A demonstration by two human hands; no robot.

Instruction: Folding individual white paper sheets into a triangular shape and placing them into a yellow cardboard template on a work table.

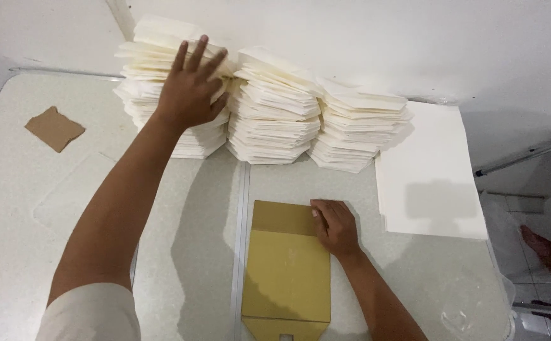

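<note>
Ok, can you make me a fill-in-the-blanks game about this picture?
1. The left hand rests on the ____ stack of white paper.
2. The right hand presses on a ____ coloured card.
3. There are ____ stacks by the wall.
4. A small brown scrap lies on the ____ side of the table.

Missing words: leftmost; gold; three; left

Your left hand (190,85) lies on the front of the left stack of folded sheets (162,95), at the back of the table (29,189) against the wall (414,44). Just right of it stands the middle stack (272,117), touching it, and right of that the lower right stack (357,129). Right again lies a flat pile of sheets (430,177). Your right hand (333,226) rests on the right edge of the flat card (287,271), which lies before the stacks. A cardboard scrap (54,128) lies far left.
</note>
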